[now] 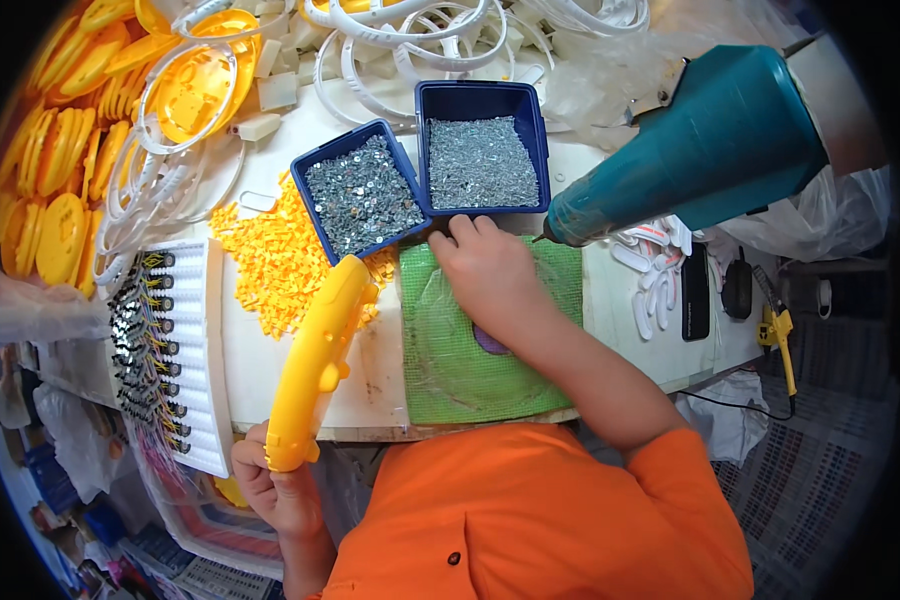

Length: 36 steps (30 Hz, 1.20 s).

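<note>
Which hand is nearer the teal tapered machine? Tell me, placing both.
Right. The right hand is just left of the teal tapered machine; the left hand is farther away, toward the lower left, holding the curved yellow plastic piece.

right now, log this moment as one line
left hand: holding curved yellow part | right hand: over green mat, near right blue bin

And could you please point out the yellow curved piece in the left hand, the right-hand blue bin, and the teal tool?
Yellow curved piece (313, 365): head view, middle of its body.
Right-hand blue bin (480, 100): head view, inside of its far wall.
Teal tool (715, 140): head view, its wide housing.
</note>
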Each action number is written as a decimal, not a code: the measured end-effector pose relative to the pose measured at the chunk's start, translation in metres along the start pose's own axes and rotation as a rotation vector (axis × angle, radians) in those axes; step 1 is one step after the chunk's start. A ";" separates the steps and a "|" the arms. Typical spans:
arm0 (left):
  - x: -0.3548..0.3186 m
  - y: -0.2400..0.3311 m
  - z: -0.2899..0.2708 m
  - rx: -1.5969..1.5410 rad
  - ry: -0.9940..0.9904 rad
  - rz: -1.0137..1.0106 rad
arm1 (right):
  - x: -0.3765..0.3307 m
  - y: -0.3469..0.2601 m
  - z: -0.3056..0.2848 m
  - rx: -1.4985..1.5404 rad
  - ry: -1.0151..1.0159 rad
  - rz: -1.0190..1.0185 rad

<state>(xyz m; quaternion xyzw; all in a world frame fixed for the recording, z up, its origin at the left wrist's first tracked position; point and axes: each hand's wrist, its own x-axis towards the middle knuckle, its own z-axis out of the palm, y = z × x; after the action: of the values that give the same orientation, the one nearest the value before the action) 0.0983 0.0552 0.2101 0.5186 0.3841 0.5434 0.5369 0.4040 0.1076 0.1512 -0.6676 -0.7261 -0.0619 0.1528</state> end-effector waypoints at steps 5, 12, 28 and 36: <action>0.001 0.000 -0.002 -0.010 -0.031 0.002 | 0.001 -0.009 0.006 -0.097 0.008 0.062; 0.000 0.003 -0.002 -0.033 -0.042 0.002 | 0.012 -0.003 0.002 -0.234 -0.131 0.010; -0.001 0.003 -0.001 -0.047 -0.047 0.023 | 0.024 0.019 0.010 -0.221 -0.233 -0.245; -0.006 0.006 0.001 -0.018 -0.020 0.033 | 0.031 0.018 0.000 -0.132 -0.307 -0.268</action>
<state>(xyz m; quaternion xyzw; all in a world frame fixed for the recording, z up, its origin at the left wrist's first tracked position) 0.0979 0.0483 0.2156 0.5255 0.3653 0.5503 0.5362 0.4198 0.1386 0.1584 -0.5753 -0.8174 -0.0265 -0.0134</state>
